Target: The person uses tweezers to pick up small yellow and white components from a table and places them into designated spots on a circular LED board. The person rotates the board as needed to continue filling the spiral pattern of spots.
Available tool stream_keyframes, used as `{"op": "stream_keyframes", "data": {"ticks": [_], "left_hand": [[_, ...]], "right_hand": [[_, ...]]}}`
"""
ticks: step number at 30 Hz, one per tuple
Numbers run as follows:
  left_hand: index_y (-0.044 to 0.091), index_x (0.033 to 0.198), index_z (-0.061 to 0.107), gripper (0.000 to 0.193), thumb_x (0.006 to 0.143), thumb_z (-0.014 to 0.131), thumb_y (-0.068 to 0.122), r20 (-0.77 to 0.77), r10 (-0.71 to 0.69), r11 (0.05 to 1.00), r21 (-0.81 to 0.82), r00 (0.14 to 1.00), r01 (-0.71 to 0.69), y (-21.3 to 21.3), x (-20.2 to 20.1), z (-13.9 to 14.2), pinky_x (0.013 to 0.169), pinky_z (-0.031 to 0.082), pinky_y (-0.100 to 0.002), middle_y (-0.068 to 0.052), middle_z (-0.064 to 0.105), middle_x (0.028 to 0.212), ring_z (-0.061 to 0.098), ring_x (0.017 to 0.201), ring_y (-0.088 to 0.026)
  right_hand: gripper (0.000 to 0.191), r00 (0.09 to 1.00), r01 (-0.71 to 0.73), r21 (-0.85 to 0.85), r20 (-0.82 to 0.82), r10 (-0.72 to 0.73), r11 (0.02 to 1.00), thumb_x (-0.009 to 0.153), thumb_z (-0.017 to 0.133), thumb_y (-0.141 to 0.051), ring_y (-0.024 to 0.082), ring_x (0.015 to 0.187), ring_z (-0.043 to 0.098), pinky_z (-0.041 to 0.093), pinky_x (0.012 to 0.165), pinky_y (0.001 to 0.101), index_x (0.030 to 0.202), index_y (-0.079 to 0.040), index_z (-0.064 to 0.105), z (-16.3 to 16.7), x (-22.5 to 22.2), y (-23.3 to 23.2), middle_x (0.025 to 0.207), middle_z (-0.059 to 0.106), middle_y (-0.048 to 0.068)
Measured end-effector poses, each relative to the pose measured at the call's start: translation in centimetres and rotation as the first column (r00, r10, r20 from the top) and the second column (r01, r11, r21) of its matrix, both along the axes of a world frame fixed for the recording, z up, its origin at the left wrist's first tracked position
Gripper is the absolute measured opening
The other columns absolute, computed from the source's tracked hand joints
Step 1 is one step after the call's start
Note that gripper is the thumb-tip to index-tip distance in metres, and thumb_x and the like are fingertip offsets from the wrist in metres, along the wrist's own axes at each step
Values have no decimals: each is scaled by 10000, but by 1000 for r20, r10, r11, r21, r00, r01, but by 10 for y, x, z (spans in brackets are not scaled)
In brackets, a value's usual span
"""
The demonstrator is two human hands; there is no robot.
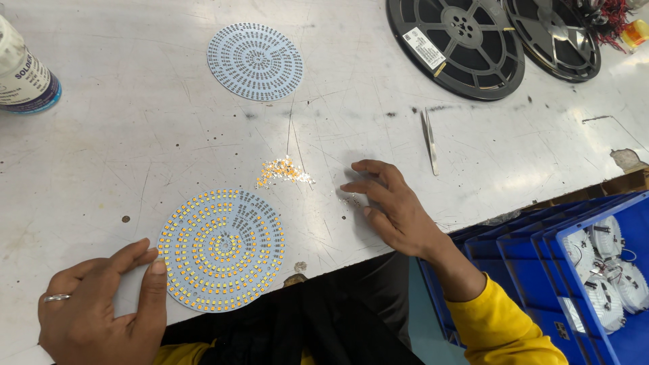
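A round circuit board (222, 250) covered with rings of small yellow chips lies at the table's near edge. My left hand (101, 307), a ring on one finger, rests flat on the table with its fingertips against the board's left rim. My right hand (389, 206) is on the table to the right, fingers spread and curled, fingertips touching a few tiny loose chips (350, 200). A small pile of loose yellow and white chips (284, 172) lies between the hands, farther back. A second round board (255, 61), bare of yellow chips, lies at the back.
Metal tweezers (429, 140) lie right of the pile. Two black component reels (455, 42) (553, 35) sit at the back right. A white bottle (23, 76) stands at the far left. Stacked blue bins (534, 257) with round white parts stand at the right, below the table edge.
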State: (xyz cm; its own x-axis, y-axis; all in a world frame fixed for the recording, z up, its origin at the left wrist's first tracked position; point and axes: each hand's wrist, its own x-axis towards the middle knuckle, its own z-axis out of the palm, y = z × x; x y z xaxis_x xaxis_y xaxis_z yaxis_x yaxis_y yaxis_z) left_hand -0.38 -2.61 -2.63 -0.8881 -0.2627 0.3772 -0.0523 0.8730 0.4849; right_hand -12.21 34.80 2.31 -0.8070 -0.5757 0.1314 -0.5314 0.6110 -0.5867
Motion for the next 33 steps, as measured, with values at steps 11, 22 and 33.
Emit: {"op": "stream_keyframes", "data": {"ticks": [11,22,33], "left_hand": [[93,1112,778,200,1009,807,262,-14,-14,1000,-15,1000,13,0,1,0,978,532,-291,29,764,958,677,966,-143],[109,1106,783,174,1004,816,246,-10,11,999,-31,1000,-12,1,2,-2,995,522,-296,46,765,965,677,975,-147],[77,1131,782,149,1030,791,185,-28,-53,998,-34,998,52,-9,4,-14,921,517,-259,-1,763,994,665,936,-149]], "right_hand": [[510,995,13,126,-97,0,992,802,534,-79,410,1340,507,458,1094,492,1291,-103,676,8,1,-9,1479,457,218],[329,970,119,228,-234,-64,966,965,505,-176,326,1193,631,561,956,454,1192,-61,714,-3,-21,28,1324,609,218],[231,981,113,9,-162,-110,994,846,715,14,234,1077,706,572,907,346,1061,-68,706,5,33,48,1120,694,102]]}}
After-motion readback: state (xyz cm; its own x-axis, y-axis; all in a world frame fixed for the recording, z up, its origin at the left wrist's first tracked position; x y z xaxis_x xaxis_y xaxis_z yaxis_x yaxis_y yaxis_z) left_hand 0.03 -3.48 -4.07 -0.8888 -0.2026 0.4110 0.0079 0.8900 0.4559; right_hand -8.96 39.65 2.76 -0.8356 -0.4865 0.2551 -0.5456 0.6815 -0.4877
